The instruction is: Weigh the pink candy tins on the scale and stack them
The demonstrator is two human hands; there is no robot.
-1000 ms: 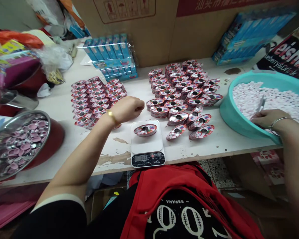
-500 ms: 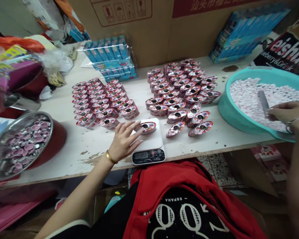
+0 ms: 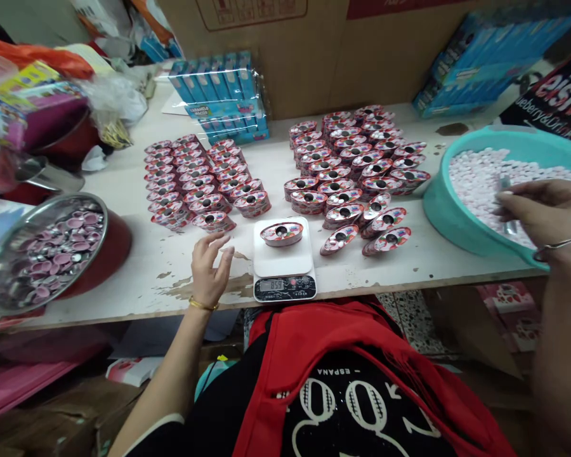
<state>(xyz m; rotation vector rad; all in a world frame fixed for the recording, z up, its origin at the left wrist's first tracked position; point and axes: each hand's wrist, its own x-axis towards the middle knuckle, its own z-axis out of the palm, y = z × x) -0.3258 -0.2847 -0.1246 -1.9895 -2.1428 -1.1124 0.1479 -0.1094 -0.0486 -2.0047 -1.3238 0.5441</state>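
Left grip [image 3: 208, 276] withdrew, spread, left of oval box [image 3: 290, 237]; right grip [image 3: 537, 208] pinches a tool [image 3: 509, 226]

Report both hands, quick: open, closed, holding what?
Left hand: open, holding nothing, fingers slightly curled, beside the scale.
Right hand: closed on a slim tool over the basin.

A large cardboard box [image 3: 304, 76] is standing along the back of the bench [image 3: 137, 247]. A clear-wrapped stack of blue boxes [image 3: 221, 95] is sitting near its left end, and a second blue stack [image 3: 476, 70] is tilting by its right end. A black printed package [image 3: 549, 105] is showing beyond that. At the far left, an orange bag [image 3: 42, 60] is lying above yellow packaging [image 3: 26, 79], and a clear plastic bag [image 3: 121, 101] is resting beside them. Below, a white-and-pink box [image 3: 132, 370] is lying near pink sheeting [image 3: 23, 381].
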